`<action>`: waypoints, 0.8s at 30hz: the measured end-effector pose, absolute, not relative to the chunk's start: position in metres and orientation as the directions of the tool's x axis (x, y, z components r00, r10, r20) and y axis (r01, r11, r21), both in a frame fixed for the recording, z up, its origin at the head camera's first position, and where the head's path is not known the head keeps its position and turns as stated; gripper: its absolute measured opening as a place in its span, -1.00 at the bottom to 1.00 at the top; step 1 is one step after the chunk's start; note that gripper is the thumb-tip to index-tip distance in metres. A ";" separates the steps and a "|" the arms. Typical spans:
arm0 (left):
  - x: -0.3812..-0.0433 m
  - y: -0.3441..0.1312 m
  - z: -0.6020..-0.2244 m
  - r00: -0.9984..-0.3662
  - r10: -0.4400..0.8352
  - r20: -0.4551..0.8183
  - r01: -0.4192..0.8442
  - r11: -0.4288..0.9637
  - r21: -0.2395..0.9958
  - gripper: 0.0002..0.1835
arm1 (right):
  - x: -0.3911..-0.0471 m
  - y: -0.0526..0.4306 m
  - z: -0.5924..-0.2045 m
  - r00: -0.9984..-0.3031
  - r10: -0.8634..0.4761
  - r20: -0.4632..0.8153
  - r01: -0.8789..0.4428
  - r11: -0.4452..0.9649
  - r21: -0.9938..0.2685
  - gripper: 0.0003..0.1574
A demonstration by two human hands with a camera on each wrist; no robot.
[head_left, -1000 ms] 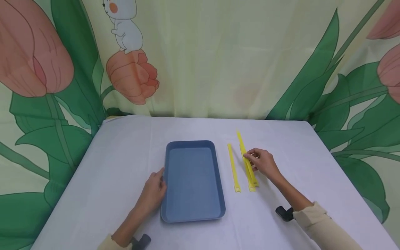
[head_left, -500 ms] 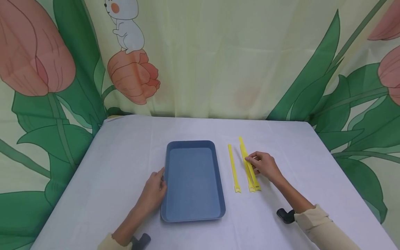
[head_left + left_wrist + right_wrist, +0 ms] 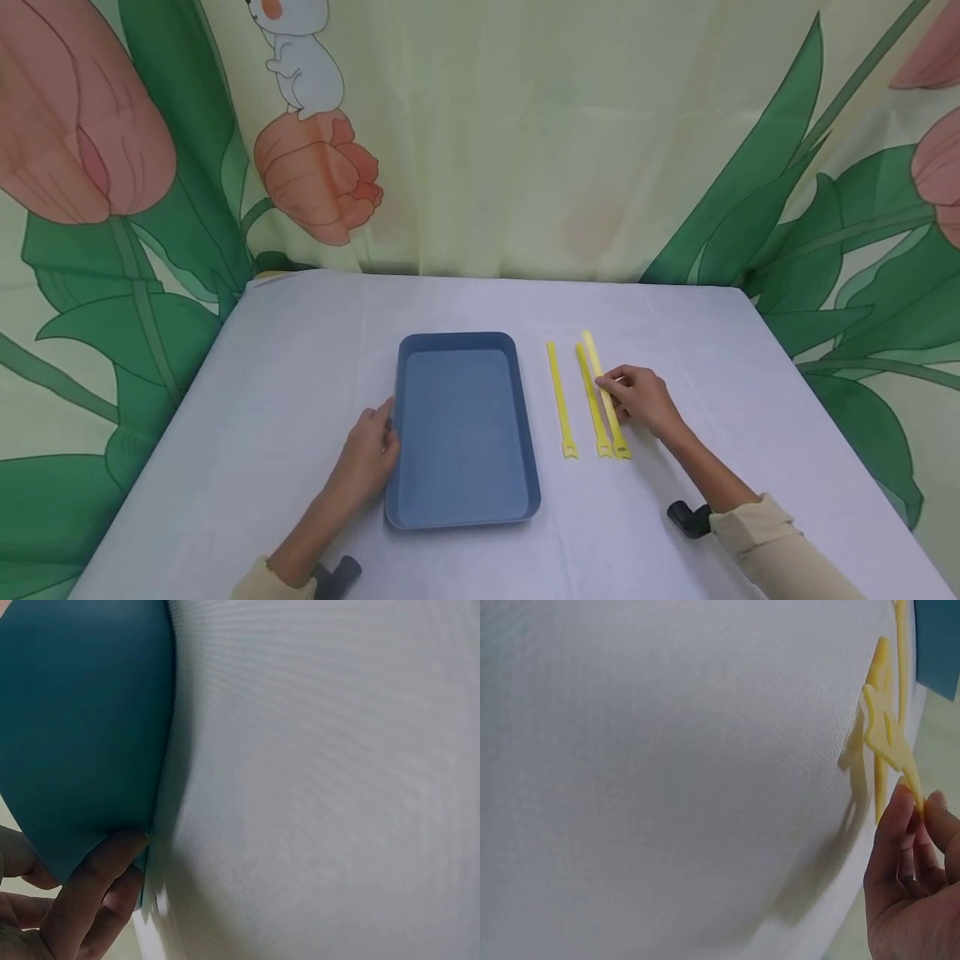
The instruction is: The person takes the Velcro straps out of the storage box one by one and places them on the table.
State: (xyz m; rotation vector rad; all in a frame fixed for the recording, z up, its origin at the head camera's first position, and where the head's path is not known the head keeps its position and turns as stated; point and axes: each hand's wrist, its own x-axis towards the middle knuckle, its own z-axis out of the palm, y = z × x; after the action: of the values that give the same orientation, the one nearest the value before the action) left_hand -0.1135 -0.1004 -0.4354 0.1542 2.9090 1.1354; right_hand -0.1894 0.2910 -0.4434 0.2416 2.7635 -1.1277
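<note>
With thumb and fingertips, my right hand pinches a yellow hook-and-loop cable tie; the right wrist view shows its slotted head lifted off the cloth. A second yellow tie lies close along its left side, the two nearly touching at the slotted ends. Farther left, a third yellow tie lies flat by the tray. My left hand grips the left edge of a blue-grey rectangular tray. In the left wrist view, its fingers press against the tray's outer wall.
A white cloth covers the table, its far edge meeting a curtain printed with tulips and a white animal. Black wrist-worn camera mounts sit near both cuffs.
My right hand has moved the pinched cable tie slightly right and toward me, so it no longer lies across the middle tie. My left hand and the tray have stayed put.
</note>
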 end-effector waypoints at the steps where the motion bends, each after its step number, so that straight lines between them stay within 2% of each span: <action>1: -0.114 -0.101 -0.435 -0.995 0.097 0.022 0.086 0.733 0.675 -0.47 | -0.190 0.292 -0.443 -0.976 0.094 -0.195 0.203 0.706 -0.679 -0.50; 24: -0.114 -0.100 -0.435 -0.995 0.096 0.018 0.083 0.732 0.676 -0.46 | -0.190 0.315 -0.451 -0.949 0.190 -0.253 0.313 0.671 -0.672 -0.49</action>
State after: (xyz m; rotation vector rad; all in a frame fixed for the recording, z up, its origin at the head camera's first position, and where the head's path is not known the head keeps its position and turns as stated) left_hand -0.1136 -0.1004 -0.4349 0.1505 2.9060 1.1337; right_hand -0.1898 0.3155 -0.4511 0.4135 2.7218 -1.1403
